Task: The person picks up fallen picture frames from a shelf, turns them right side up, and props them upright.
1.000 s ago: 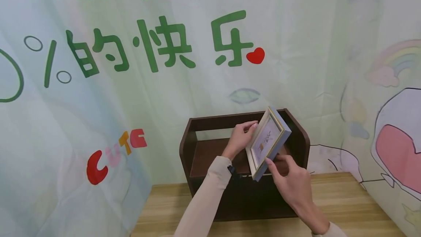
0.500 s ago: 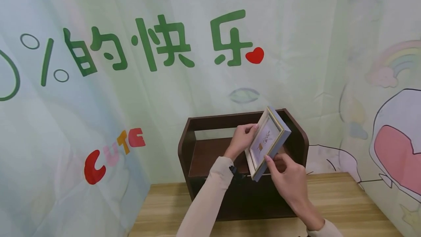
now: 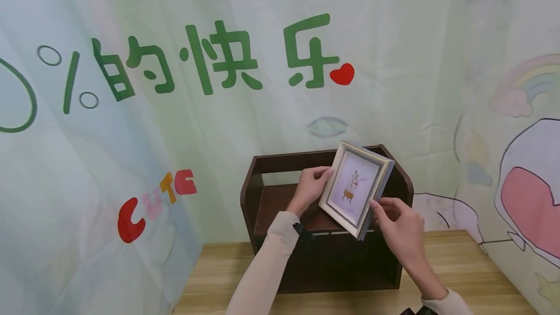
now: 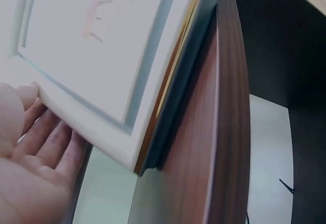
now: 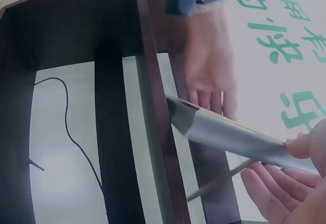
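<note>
A picture frame (image 3: pixel 355 183), pale with a gold line and grey-blue sides, is tilted over a dark brown two-tier desk shelf (image 3: pixel 275 203). Its picture shows a plant in a pot on legs. My left hand (image 3: pixel 307 189) pinches the left edge; in the left wrist view the thumb lies on the front and the fingers reach behind. With thumb and fingers, my right hand (image 3: pixel 401 230) holds the opposite edge. The right wrist view shows a thin strut (image 5: pixel 219 183) behind the frame. A lower corner is close to the upper board; whether they touch, I cannot tell.
The shelf stands on a wood-grain table (image 3: pixel 459 266) against a printed curtain (image 3: pixel 393 62). Raised sides and a back rail bound its upper board. A thin black cable (image 5: pixel 76 140) shows through the open lower tier in the right wrist view.
The picture frame has turned so its front faces the head camera more fully. My left hand has shifted slightly left and my right hand slightly right, both still holding it.
</note>
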Demonstrator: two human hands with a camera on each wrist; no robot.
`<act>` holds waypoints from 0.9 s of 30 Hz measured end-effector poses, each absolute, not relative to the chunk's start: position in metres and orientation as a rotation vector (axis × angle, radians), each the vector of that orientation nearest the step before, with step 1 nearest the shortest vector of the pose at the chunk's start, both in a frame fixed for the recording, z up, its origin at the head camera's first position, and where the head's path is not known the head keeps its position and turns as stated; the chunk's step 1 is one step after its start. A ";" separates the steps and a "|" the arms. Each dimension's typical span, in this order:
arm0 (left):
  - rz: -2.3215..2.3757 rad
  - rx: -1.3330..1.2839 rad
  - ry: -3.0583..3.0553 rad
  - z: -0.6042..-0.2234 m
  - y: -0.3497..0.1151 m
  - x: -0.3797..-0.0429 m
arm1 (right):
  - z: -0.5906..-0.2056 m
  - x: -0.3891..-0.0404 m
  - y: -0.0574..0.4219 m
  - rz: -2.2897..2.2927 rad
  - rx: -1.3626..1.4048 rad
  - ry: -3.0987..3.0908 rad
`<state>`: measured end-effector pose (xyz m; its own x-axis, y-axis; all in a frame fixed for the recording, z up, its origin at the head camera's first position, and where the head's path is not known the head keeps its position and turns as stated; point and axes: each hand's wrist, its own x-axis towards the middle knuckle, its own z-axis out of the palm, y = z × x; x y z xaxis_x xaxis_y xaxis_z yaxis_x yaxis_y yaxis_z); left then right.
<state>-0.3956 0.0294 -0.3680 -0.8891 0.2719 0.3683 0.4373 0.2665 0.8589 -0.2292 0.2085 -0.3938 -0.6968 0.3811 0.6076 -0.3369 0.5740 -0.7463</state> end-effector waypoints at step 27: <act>-2.197 -0.574 -2.096 -0.382 -0.029 -0.366 | -0.385 -0.286 0.216 1.449 -0.267 -2.165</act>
